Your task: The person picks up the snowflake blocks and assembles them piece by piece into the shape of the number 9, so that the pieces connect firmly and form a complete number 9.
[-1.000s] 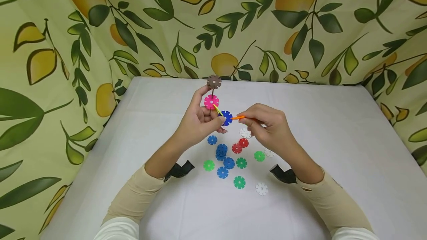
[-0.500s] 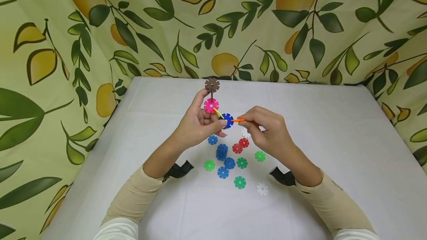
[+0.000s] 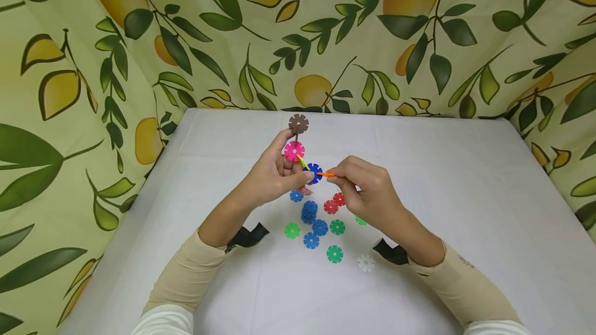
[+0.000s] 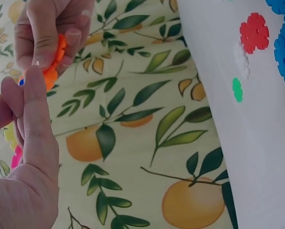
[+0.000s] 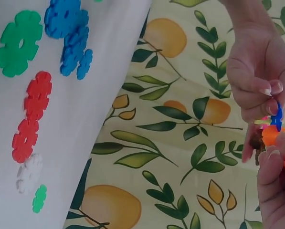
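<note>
**Holding an orange disc [image 3: 325, 174] at the edge of the dark blue disc [image 3: 316, 171]**

The linking looks well under way, taking the dark blue disc as the reference. Just beyond it and to its left, a yellow disc [image 3: 302, 162] stands edge-on; past that, the pink disc [image 3: 294, 151] faces the camera. Farther beyond, the brown disc [image 3: 298, 124] ends the line, with a thin dark piece [image 3: 296, 139] showing edge-on between brown and pink. These joints seem done, since the pieces hang together clear of the table [image 3: 261, 288].

The left hand [image 3: 274, 177] grips the dark blue disc, its thumb laid over the near left part. On the opposite side of that disc, the right hand [image 3: 365, 182] pinches the orange disc between thumb and fingers. The two hands are close, with the dark blue and orange pieces between them.

Here, the orange joint appears to be the unfinished one. Fingers cover much of it and it is small in the head view, so I can't tell whether the orange edge is lodged in a slot or only touching.

Apart from the held line, loose pieces lie on the table on the person's side of the dark blue disc: blue discs [image 3: 311, 241] mostly straight towards the person, red discs [image 3: 331, 207] a little to its right, green discs [image 3: 334, 254] spread to both sides, and a white disc [image 3: 366, 263] farthest off to the right. None of these is linked into the held line.
</note>
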Demonstrator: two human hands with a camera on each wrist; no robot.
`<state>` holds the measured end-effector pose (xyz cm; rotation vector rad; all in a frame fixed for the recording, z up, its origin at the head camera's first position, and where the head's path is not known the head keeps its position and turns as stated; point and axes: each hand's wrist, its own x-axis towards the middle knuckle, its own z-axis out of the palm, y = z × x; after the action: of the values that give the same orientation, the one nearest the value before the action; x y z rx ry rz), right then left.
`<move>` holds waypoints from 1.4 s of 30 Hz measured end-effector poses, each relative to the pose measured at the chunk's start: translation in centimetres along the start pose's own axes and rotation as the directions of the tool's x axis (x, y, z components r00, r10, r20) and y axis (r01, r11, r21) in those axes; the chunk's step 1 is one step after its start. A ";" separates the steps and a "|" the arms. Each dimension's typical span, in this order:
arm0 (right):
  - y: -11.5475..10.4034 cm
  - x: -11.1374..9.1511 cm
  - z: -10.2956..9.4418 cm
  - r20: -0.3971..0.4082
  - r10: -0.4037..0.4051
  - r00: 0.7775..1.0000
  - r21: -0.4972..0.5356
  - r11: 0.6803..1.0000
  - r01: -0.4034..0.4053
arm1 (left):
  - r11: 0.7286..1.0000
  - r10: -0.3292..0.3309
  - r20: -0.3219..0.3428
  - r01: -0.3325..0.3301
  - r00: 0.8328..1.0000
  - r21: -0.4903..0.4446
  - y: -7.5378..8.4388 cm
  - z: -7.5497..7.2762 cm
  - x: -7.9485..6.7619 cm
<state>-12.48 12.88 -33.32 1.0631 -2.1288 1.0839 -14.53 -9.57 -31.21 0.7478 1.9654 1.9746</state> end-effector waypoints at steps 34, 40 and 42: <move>0.6 0.5 -2.5 0.002 0.225 0.974 0.246 0.944 -0.219 | 0.881 0.344 -0.147 -0.265 0.927 0.392 -0.8 0.5 0.4; 0.6 0.5 -2.5 -0.018 0.177 0.984 0.150 0.973 -0.173 | 0.865 0.356 -0.139 -0.270 0.924 0.424 -0.9 0.5 0.4; 0.7 0.5 -2.5 -0.023 0.171 0.985 0.131 0.977 -0.167 | 0.863 0.354 -0.138 -0.267 0.925 0.429 -1.0 0.5 0.5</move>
<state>-13.08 15.03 -31.85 0.9259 -2.1780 1.3256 -14.81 -8.82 -32.14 1.0504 2.5728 1.8983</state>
